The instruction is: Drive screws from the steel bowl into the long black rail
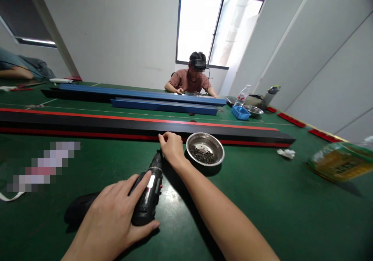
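A black cordless drill (148,193) lies on its side on the green table, its chuck pointing away from me. My left hand (116,204) is wrapped over its body, thumb on the near side and fingers across the top. Just beyond the chuck, my right hand (172,149) is closed in a pinch near the long black bar with red edges (140,126). Whatever its fingertips hold is too small to make out. Right beside that hand sits a round metal bowl (219,147) with many small dark screws (201,155) at its bottom.
Blue bars (166,106) lie farther back. A person (190,80) sits across the table. At the right are a blue basket (241,113), a bottle (242,95), a crumpled tissue (286,153) and a green-yellow package (340,162). A blurred-out strap item lies left.
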`<state>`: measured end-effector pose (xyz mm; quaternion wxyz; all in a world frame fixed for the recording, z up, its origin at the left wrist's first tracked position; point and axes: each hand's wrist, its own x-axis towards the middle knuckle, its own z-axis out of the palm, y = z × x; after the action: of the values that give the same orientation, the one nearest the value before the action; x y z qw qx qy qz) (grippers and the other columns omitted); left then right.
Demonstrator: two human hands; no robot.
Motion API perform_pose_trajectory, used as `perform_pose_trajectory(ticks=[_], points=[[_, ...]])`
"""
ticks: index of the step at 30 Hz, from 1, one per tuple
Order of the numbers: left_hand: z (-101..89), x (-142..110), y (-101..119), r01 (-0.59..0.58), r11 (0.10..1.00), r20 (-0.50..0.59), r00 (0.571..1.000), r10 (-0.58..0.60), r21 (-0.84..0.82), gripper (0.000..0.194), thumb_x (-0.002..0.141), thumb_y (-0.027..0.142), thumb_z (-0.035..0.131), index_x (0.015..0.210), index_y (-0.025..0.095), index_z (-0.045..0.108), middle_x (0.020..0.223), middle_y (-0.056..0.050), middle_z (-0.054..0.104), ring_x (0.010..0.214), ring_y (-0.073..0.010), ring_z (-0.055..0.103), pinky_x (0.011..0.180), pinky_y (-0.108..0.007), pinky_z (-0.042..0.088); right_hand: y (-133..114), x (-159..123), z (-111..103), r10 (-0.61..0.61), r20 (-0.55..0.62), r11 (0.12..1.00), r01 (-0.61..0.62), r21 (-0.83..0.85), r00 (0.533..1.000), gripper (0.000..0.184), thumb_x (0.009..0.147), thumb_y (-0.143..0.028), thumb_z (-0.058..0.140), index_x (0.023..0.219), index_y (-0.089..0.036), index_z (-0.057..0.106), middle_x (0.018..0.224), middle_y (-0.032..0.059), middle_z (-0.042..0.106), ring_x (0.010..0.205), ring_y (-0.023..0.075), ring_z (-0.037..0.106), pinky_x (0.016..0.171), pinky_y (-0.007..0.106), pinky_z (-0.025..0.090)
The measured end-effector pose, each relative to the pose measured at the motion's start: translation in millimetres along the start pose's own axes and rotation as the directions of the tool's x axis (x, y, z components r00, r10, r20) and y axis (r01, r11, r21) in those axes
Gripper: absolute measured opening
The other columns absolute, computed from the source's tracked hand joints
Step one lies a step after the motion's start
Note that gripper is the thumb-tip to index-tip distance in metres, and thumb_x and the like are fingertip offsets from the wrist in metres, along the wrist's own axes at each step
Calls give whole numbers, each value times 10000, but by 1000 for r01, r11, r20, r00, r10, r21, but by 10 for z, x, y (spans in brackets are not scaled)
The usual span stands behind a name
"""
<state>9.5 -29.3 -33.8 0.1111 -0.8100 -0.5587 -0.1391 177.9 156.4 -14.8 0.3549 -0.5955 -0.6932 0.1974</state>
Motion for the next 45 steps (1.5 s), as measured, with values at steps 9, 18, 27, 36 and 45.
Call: perform_pose_trajectory(ticks=[9,18,27,36,45], points=[[-18,14,9,-29,1000,-43,999,29,9,969,736,755,767,1548,263,571,1334,-153,755,1103,-379,736,942,-508,565,356,149,214,102,-8,985,-99,140,995,292,1030,-403,650,965,-211,860,984,98,844,930,217,788,850,244,519],[-4,-10,-14,-38,999,-61,997,38,-1,994,724,747,784,1565,275,541,1350,-139,750,1126,-371,734,964,-501,557,370,191,235,106,43,984,-111,140,993,311,1015,-415,652,894,-214,858,945,95,844,911,218,787,834,251,518],[-15,7,4,-43,999,-74,996,43,7,985,718,738,790,1548,264,553,1315,-136,760,1097,-365,740,944,-495,560,391,202,256,80,57,986,-87,143,995,307,1015,-395,643,902,-198,850,934,94,838,869,219,777,802,265,513],[-16,-12,3,-44,999,-56,997,45,11,997,733,743,772,1571,263,523,1348,-145,741,1118,-372,728,958,-510,553,409,203,242,85,33,985,-89,149,996,277,1012,-378,658,909,-199,843,949,100,837,888,223,773,815,272,511],[-51,38,33,-19,1000,-38,999,19,2,1025,710,745,787,1560,230,540,1357,-169,733,1119,-376,727,969,-528,563,384,195,218,60,51,986,-67,149,997,259,1000,-354,671,915,-194,857,929,98,838,878,226,773,778,265,480]])
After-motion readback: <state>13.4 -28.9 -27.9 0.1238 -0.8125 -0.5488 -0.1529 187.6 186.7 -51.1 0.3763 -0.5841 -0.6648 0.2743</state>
